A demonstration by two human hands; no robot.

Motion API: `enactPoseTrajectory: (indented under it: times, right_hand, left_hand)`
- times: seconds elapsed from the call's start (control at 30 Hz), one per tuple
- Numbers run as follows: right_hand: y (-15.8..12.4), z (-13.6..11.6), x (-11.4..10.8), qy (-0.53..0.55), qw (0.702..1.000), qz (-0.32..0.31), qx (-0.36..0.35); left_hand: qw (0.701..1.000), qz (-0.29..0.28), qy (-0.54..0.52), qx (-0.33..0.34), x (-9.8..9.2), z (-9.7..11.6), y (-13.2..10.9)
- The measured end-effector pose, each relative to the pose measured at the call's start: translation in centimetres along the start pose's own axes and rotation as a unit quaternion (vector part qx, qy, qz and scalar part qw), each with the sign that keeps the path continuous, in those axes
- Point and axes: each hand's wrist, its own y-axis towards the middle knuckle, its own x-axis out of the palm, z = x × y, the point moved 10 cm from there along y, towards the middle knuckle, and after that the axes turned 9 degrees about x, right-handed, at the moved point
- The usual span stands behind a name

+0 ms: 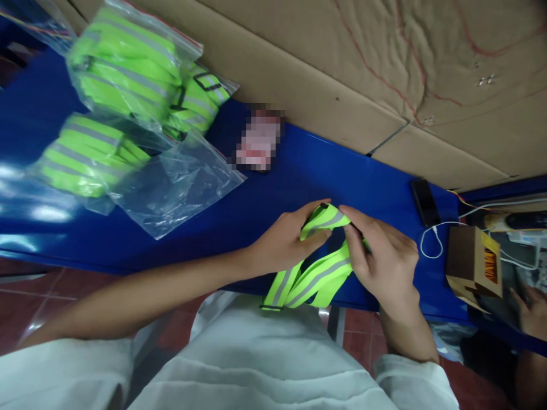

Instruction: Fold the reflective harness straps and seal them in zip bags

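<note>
Between both hands is a neon yellow-green reflective strap [318, 276] with a grey stripe down its middle. My left hand [288, 236] pinches a curled part of it, thumb over the band. A little to the right, my right hand [380, 250] grips another section between thumb and fingers. Loose loops of the strap hang below the hands toward my lap, past the table's near edge. A black buckle [272, 307] sits at the lowest end of the hanging loops. My fingers partly hide the folded part of the strap.
Clear bags of neon straps [123, 68] lie at left, near an empty clear bag [171, 182]. A blurred pinkish item [258, 139] lies on the blue table [342, 165]. At right are a phone [425, 202], a white cable, a cardboard box [472, 265] and another person's hand [534, 310].
</note>
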Motion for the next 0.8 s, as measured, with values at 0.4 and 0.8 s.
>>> enactPoseTrajectory:
  times: [0.4,0.8]
  right_hand:
    - [1.6,5.0,1.2,0.131,0.978,-0.088,0.133]
    - [2.0,4.2,1.1,0.182,0.97,-0.044,0.154]
  left_hand:
    - [0.96,-0.175,-0.174,-0.13,3.5,-3.1,-0.5]
    - [0.955,-0.187,-0.183,-0.143,5.3,-3.9,-1.2]
